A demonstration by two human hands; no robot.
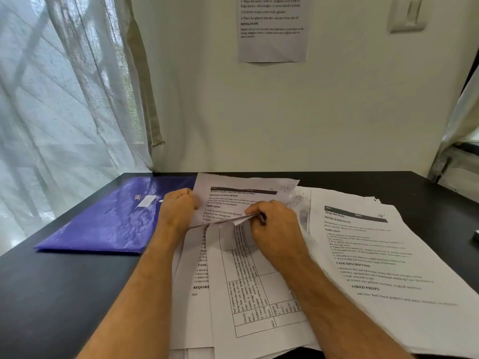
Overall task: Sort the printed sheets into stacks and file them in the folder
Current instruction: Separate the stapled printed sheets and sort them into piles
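A raised printed sheet (241, 195) with a dark header bar is lifted off the pile at the table's middle. My left hand (177, 209) grips its left edge with curled fingers. My right hand (274, 226) pinches its lower edge, which is bent up. Under it lies a sheet with a printed table (248, 294), turned sideways, on top of other text sheets. A separate stack of printed sheets (375, 257) spreads to the right. The purple folder (111, 221) lies flat and closed at the left, apart from the papers.
The black table (51, 294) meets a white wall with a taped paper notice (272, 29). A sheer curtain (64, 99) hangs at the left. A small object (476, 235) shows at the right edge.
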